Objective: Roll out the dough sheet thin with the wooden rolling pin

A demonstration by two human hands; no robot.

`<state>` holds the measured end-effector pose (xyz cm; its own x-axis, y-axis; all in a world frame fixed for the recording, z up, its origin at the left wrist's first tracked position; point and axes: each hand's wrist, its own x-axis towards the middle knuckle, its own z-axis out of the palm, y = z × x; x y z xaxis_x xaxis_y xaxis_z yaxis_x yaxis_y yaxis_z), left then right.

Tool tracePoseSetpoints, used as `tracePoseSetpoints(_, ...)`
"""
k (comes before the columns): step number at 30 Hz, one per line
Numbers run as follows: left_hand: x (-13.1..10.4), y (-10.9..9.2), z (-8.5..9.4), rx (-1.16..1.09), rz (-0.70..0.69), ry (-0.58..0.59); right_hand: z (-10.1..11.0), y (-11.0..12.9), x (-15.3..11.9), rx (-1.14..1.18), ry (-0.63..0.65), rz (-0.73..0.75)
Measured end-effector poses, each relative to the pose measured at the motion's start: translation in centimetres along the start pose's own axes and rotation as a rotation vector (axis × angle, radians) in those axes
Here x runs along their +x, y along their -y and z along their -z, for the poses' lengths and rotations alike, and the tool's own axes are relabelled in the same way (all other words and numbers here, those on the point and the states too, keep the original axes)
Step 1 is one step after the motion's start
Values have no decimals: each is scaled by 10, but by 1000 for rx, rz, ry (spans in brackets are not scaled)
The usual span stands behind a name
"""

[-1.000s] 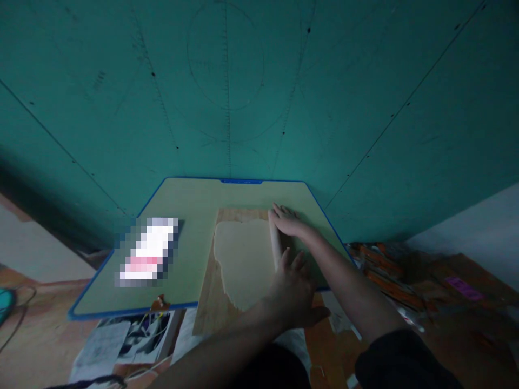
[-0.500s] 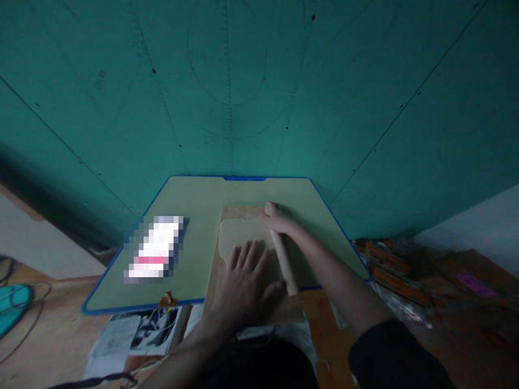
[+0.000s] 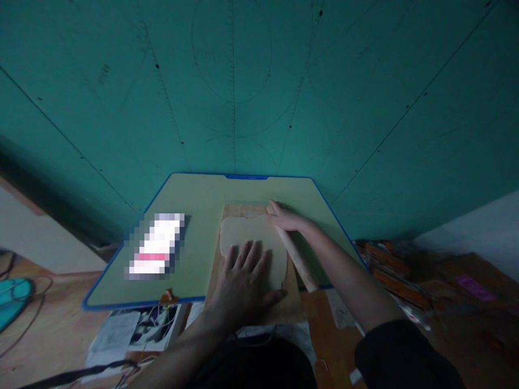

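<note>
A flat pale sheet of dough (image 3: 251, 229) lies on a wooden board (image 3: 286, 312). My left hand (image 3: 245, 281) rests flat on the lower part of the sheet, palm down, its fingers spread. At the board's far right corner, my right hand (image 3: 284, 217) is closed around the upper end of a wooden rolling pin (image 3: 299, 259). The pin slants down and to the right, its lower end past the board's right edge. My left hand covers part of the sheet.
Under the board is a pale green table (image 3: 194, 200) with a blue rim. A blurred-out phone-like object (image 3: 158, 246) lies on its left side. A green wall (image 3: 251, 119) rises behind. Cardboard boxes (image 3: 466, 275) are at right, papers (image 3: 109, 337) below left.
The lower end of the rolling pin has swung right, off the dough sheet, uncovering its right edge. My right hand has shifted slightly right with it. My left hand stays on the sheet.
</note>
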<state>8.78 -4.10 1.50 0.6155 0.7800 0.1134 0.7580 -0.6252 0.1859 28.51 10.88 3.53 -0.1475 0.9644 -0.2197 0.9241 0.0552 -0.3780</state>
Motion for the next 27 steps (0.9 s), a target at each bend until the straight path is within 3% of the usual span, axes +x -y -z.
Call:
tracePoseSetpoints(12,-14,6,-10,15,-5,-197,-2,-1,-5,112,-65,-78)
tracePoseSetpoints(22,-38,60,-17,-31,268,-248,-7,-16,-4,252,-163,-48)
tracePoseSetpoints(27,-40,61,-25,-54,269,-293,-10,-31,-4,294,-225,-26)
